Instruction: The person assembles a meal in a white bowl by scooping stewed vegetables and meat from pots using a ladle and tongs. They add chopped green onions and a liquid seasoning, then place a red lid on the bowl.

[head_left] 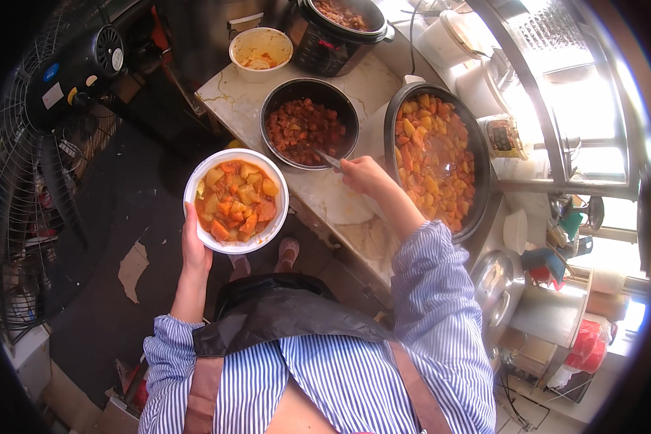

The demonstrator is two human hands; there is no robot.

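Note:
My left hand [194,240] grips a white bowl [190,189] by its left side, off the counter's edge. Potato and carrot stew [236,201] fills the bowl. In my right hand [367,176] is the handle of a metal spoon [330,160], its far end dipping into a dark round pot [349,101]. Dark red-brown chunks of stewed meat [305,129] lie in that pot; the spoon's bowl is hidden among them. Beside my right forearm stands a large oval pan [482,160] of potato and carrot stew [435,163].
A black electric cooker [325,49] with more food and a white tub [262,69] with sauce remains stand at the counter's [228,94] far end. White buckets [448,36] line the window side. A big fan [72,69] is on the left; a lidded metal pot [496,278] sits at the right.

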